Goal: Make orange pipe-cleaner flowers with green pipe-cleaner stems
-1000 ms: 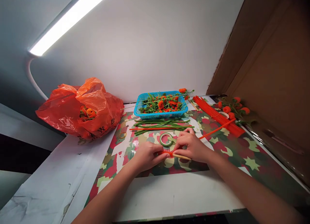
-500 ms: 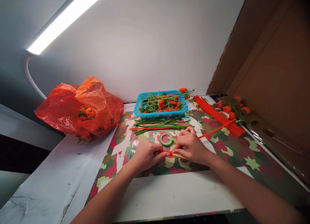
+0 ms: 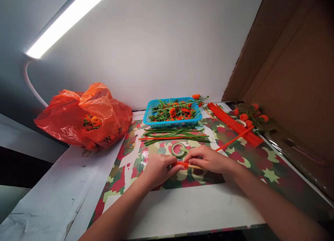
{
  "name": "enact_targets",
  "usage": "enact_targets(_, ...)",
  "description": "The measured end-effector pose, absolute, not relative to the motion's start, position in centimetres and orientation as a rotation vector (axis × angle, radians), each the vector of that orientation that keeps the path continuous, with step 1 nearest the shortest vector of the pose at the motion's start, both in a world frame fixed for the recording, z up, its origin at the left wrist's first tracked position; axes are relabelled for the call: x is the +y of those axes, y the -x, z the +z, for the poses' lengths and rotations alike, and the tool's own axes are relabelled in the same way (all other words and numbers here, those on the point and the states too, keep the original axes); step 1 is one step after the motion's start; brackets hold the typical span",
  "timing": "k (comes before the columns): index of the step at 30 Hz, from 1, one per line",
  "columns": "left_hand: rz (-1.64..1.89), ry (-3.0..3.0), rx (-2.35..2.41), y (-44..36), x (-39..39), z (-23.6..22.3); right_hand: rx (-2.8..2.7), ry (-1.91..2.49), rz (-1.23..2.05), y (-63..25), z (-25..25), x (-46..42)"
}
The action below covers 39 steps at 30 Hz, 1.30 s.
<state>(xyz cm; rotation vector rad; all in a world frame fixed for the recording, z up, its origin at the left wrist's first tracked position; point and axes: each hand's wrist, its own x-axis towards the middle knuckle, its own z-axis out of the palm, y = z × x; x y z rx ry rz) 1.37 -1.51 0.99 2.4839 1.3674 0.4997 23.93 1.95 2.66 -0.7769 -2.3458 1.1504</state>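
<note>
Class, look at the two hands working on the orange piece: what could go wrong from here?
1. The left hand pinches the orange fuzzy piece at the end of the wooden stick; if that grip loosens, the piece might slip.
2. The orange strip runs out behind the right hand and overlaps the orange bundle, so a tug might snag other strands.
3. The green tape roll lies close beyond the fingers and could get nudged.

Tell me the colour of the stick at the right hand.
The stick is pale tan, seen best in the head view.
</note>
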Motion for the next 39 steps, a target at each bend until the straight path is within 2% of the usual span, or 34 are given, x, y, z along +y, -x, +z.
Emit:
enact_targets(3, 0.445, -2.530, 1.388, -1.5, -1.5, 0.8, -2.345, 0.788, 1.223, -24.0, 2.6, 1.9)
enact_targets(9, 0.367, -2.455, 1.445, -1.9, -1.7, 0.9, -2.351, 0.910, 1.017, -23.5, 2.1, 1.7)
enact_targets(14, 0.385, -2.307, 1.278, -1.6, -1.9, 1.9, -2.365, 0.885, 0.912, -23.8, 2.3, 2.1)
enact_targets(19, 0.399, -2.305, 1.279, -0.9, -1.5, 1.6, -2.393, 0.900, 0.965, -24.2, 2.6, 2.2)
enact_targets(26, 0.703, -2.578, 1.094, 0.1, -0.5, 1.8, -2.352, 0.941, 1.146, -24.5, 2.5, 2.7)
enact_targets(30, 0.721, -2.597, 1.075, 0.2, -0.5, 1.8, -2.345, 0.971, 1.198, -24.5, 2.6, 2.7)
enact_targets(39, 0.591, -2.382, 1.193, -1.6, -1.5, 0.8, -2.433, 0.924, 0.908, -23.2, 2.4, 1.7)
